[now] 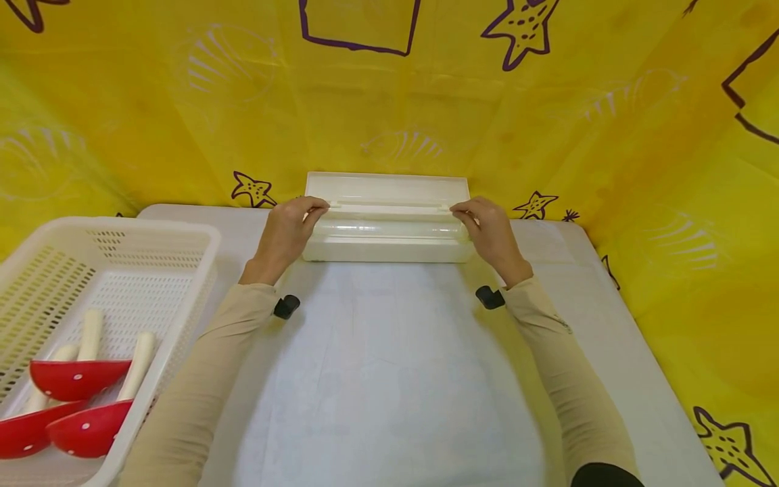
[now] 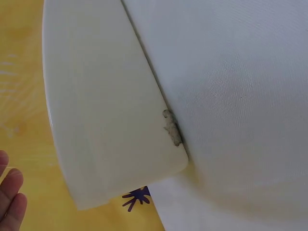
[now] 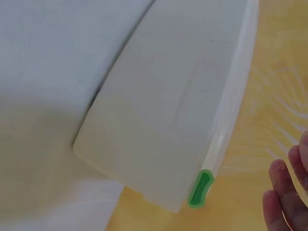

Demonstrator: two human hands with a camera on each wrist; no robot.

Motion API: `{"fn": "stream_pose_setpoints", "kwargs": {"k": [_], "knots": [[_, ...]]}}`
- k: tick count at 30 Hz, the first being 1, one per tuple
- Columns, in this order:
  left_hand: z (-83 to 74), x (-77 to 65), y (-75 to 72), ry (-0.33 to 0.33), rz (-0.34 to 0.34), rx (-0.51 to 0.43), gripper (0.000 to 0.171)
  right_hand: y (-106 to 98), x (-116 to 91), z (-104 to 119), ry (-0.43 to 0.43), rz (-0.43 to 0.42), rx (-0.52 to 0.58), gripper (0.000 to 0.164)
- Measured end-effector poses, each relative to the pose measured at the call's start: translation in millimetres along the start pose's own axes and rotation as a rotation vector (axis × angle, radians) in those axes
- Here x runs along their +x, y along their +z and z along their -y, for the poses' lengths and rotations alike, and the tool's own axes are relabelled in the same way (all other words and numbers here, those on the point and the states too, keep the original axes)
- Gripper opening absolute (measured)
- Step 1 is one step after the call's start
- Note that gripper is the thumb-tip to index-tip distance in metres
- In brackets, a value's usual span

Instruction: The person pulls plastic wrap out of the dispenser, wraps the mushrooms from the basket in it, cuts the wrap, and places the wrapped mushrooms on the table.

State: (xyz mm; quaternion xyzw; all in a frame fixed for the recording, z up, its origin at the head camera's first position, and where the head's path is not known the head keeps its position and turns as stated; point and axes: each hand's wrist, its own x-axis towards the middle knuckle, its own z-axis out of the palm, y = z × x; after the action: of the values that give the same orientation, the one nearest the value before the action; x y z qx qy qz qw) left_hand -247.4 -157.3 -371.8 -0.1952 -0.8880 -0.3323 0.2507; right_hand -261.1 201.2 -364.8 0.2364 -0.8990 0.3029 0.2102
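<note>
A white cling film dispenser (image 1: 389, 251) lies at the back of the table with its lid (image 1: 389, 186) raised. Inside, a shiny clear roll of film (image 1: 389, 230) shows below a pale bar (image 1: 389, 211) with small end tabs. My left hand (image 1: 289, 231) pinches the bar's left end between thumb and forefinger. At the other end, my right hand (image 1: 491, 233) pinches likewise. Whether film edges are caught in the fingers is too fine to tell. The right wrist view shows a green piece (image 3: 201, 188) on the dispenser's end.
A white perforated basket (image 1: 203, 270) stands at the left, with several red dotted ladles (image 1: 79, 380) with cream handles inside. White cloth (image 1: 389, 379) covers the table. A yellow patterned sheet (image 1: 389, 101) hangs behind and at the right.
</note>
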Motion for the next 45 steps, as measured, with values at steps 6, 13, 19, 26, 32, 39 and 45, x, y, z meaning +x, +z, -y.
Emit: {"fn": "stream_pose_setpoints", "kwargs": {"k": [6,13,19,26,32,39,45], "knots": [[-1.8,-0.7,-2.3,-0.020,-0.013,-0.047,0.016,-3,1,2,0.016,-0.013,0.009,0.016],[-3.5,1.2,-2.7,-0.040,-0.037,-0.104,0.016,-7,3,6,0.048,-0.040,0.059,0.016],[-4.5,2.9,-2.8,-0.059,-0.057,-0.156,0.016,-11,3,8,0.051,-0.067,0.094,0.016],[-8.8,4.9,-4.9,-0.100,-0.082,-0.194,0.016,-16,5,13,0.033,-0.107,0.135,0.016],[-13.0,5.1,-7.9,-0.122,-0.103,-0.206,0.015,-18,5,15,0.047,-0.135,0.166,0.015],[-18.6,5.8,-11.7,-0.134,-0.109,-0.225,0.016,-22,8,19,0.052,-0.158,0.177,0.015],[-23.6,8.3,-15.4,-0.135,-0.129,-0.225,0.016,-24,10,22,0.026,-0.186,0.191,0.015]]}}
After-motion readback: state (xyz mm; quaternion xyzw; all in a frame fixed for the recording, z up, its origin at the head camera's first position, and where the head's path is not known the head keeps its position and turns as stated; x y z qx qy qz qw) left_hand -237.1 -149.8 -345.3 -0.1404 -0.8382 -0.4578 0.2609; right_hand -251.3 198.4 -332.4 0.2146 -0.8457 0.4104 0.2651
